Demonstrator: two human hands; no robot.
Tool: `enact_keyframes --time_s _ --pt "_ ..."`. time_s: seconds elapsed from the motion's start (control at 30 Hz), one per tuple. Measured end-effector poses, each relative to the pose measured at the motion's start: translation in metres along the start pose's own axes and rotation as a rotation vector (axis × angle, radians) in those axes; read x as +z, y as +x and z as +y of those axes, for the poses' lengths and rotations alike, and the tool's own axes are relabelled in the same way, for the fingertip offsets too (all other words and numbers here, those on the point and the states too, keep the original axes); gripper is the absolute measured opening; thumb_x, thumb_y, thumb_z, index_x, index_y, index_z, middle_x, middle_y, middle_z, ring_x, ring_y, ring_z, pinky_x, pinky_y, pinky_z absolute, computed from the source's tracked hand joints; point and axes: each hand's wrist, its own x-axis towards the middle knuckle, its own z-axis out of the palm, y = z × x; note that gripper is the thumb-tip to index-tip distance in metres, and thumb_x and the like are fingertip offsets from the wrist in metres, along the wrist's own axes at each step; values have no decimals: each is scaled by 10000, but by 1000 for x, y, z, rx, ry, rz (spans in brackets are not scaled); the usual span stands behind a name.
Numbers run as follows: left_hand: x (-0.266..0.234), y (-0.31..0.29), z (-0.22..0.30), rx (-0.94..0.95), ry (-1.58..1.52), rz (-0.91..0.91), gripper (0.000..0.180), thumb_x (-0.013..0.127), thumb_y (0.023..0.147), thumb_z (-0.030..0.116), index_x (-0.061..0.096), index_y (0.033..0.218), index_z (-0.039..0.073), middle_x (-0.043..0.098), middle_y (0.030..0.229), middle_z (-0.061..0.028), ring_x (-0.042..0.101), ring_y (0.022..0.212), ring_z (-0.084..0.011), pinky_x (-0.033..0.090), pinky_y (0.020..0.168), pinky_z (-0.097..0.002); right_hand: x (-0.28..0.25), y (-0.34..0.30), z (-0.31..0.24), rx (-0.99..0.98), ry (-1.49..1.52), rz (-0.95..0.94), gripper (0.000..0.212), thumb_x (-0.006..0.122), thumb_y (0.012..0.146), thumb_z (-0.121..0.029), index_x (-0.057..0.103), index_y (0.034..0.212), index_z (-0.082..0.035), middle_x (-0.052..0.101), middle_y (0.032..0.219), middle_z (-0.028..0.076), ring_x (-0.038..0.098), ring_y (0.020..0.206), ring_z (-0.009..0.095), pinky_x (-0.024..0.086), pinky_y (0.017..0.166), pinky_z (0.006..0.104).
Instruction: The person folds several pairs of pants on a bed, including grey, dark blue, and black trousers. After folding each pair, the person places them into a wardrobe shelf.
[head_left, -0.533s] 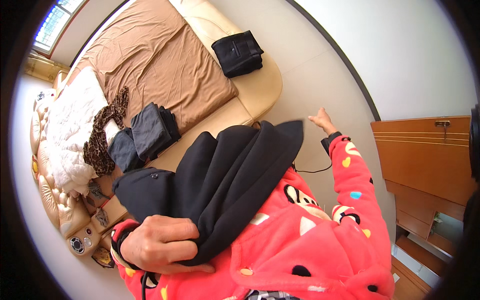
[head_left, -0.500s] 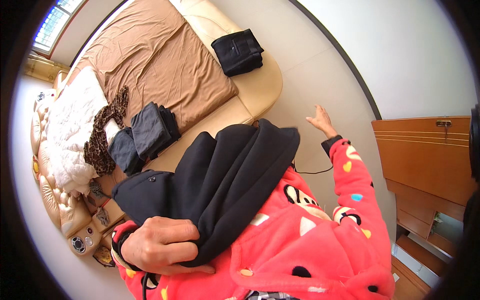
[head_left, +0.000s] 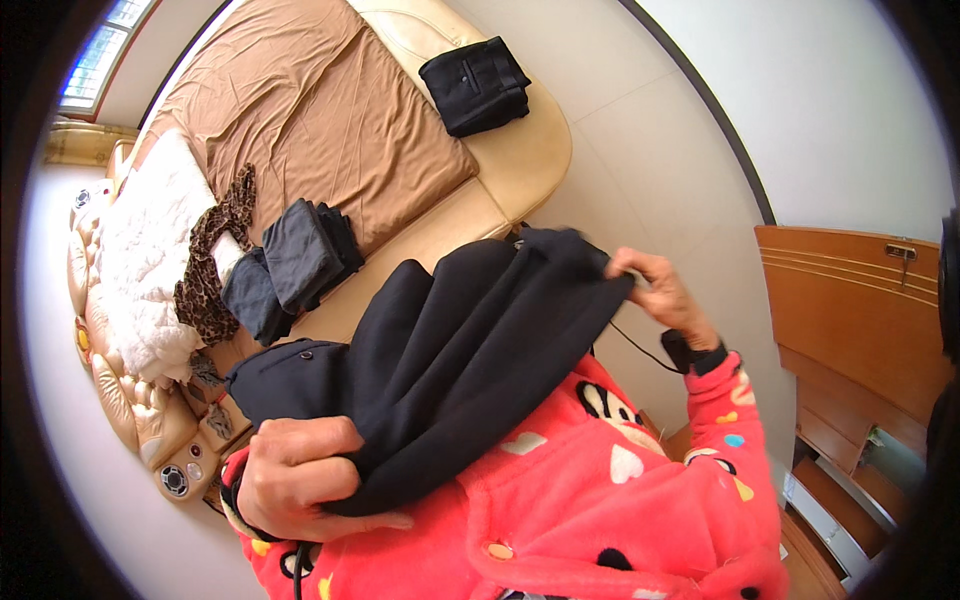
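Note:
A pair of black trousers [head_left: 450, 370] hangs in loose folds across the front of my body, with a small button showing near its left end. My left hand [head_left: 305, 475] grips the cloth along the lower left edge, fingers curled over it. At the right end, my right hand [head_left: 655, 290] pinches the cloth between thumb and fingers, and that end looks slightly blurred. Just beyond the trousers, a stack of folded dark trousers [head_left: 305, 255] lies on the near edge of the bed. Another folded black pair [head_left: 475, 87] rests on the bed's rounded far corner.
The bed has a brown sheet [head_left: 320, 120] and a cream padded frame [head_left: 535, 165]. A white quilt [head_left: 150, 270] and a leopard-print cloth [head_left: 215, 250] lie at its left. Wooden furniture [head_left: 850, 300] stands at the right. A thin dark cable [head_left: 640, 345] runs by my right wrist.
My right hand was open and away from the trousers; it has come in and closed on their right end. My left hand keeps its hold.

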Motion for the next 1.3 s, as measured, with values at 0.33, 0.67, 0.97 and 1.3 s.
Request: enact_keyframes --time_s 0.33,0.67,0.97,1.3 --pt "-3 13 -14 243 -115 -24 243 767 679 103 541 608 48 466 670 -116 552 520 -247 432 456 -290 -83 -15 0 434 -6 -941 307 811 748 -138 658 978 -2 661 816 38 592 781 131 472 702 300" --pt "6 27 -6 290 -79 -22 265 846 641 84 581 649 63 469 664 -61 561 539 -190 435 480 -261 -38 106 103 283 77 -814 702 732 738 -90 452 1381 -128 516 899 21 505 836 125 432 750 271" --pt "-1 13 -5 177 -54 -23 311 854 640 119 549 631 62 470 673 -80 540 525 -199 416 453 -282 70 184 143 -20 -97 -976 355 753 771 -164 594 1072 -66 505 790 1 492 778 125 422 696 310" --pt "-10 -27 -41 -199 372 391 512 871 609 220 384 609 61 515 732 -109 492 576 -225 364 491 -318 -65 113 59 -189 -583 345 345 649 677 114 592 970 -58 573 878 124 614 860 321 497 726 368"
